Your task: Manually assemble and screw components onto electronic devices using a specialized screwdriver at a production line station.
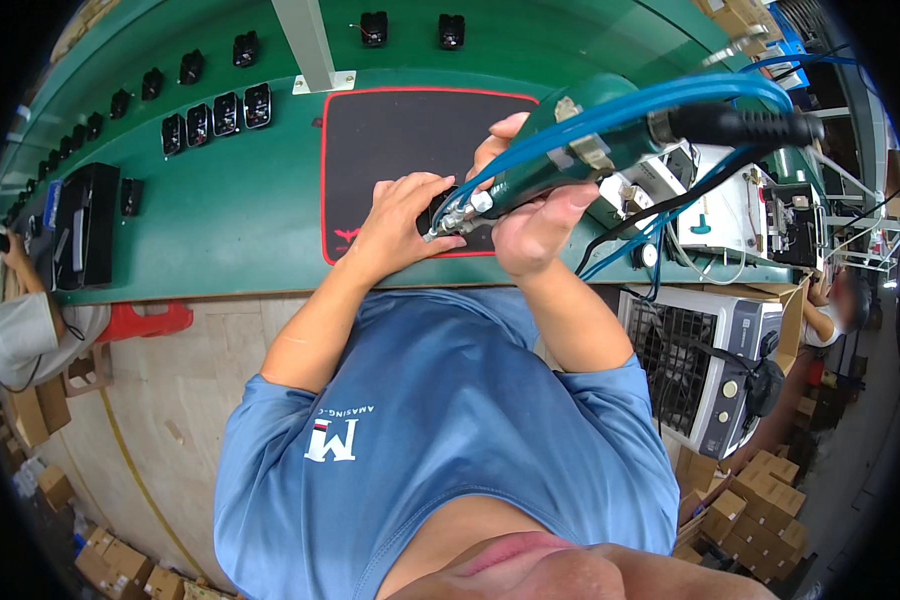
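Observation:
Over the dark mat with a red border, my right hand is wrapped round a green powered screwdriver. Its metal tip end points down and left, and blue hoses with a black cable run from its top to the right. My left hand grips a small black part on the mat, thumb and fingers to either side of it. The tool's tip is at this part, partly covering it; whether they touch I cannot tell. Most of the part is hidden by my fingers and the tool.
Several black housings stand on the green bench, with more along its back. A metal post rises behind the mat. A white machine stands right, an air cooler below it. Another person sits far left.

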Demonstrator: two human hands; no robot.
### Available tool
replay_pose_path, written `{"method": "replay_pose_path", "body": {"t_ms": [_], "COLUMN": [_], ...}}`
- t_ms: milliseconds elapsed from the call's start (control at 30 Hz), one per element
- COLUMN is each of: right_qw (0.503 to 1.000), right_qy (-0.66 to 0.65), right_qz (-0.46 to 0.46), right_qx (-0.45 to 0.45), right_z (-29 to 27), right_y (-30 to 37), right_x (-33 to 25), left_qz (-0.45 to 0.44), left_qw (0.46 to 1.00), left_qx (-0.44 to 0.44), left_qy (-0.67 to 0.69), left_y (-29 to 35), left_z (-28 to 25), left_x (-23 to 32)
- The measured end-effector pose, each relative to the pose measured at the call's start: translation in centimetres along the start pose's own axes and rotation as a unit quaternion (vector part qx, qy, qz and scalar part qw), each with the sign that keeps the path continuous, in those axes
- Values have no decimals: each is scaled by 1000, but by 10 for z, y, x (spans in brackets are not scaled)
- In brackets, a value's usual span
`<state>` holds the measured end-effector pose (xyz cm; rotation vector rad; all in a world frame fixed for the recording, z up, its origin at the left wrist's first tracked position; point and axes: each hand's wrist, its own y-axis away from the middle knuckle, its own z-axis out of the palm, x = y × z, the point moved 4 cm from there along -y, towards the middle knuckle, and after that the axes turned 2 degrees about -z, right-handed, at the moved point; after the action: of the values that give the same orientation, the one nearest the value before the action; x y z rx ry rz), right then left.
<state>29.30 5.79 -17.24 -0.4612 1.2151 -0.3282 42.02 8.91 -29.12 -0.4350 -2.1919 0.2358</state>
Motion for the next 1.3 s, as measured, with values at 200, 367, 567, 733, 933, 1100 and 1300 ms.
{"method": "replay_pose_path", "body": {"t_ms": [200, 367, 567, 733, 933, 1100, 1300], "right_qw": [998, 997, 997, 997, 997, 998, 998], "right_qy": [16, 69, 37, 27, 31, 26, 13], "right_qz": [1, -12, 47, 65, 67, 41, 31], "right_qx": [-69, -36, -38, -36, -23, -33, -59], "right_z": [9, 14, 11, 11, 12, 7, 3], "right_y": [-31, -25, -8, -5, -1, -2, -38], "right_x": [-44, -28, -1, 3, 9, 21, -27], "left_qz": [6, 16, 8, 0, -27, -15, 29], "left_qw": [1000, 1000, 1000, 999, 996, 997, 999], "left_qx": [3, -1, 8, 0, -16, -9, -17], "left_qy": [-8, -18, -5, 32, 79, 70, -34], "left_y": [0, 0, 3, 2, 2, 1, -3], "left_z": [-5, -2, 2, 3, 7, 4, -2], "left_x": [8, 4, -1, -2, -11, -13, 3]}}
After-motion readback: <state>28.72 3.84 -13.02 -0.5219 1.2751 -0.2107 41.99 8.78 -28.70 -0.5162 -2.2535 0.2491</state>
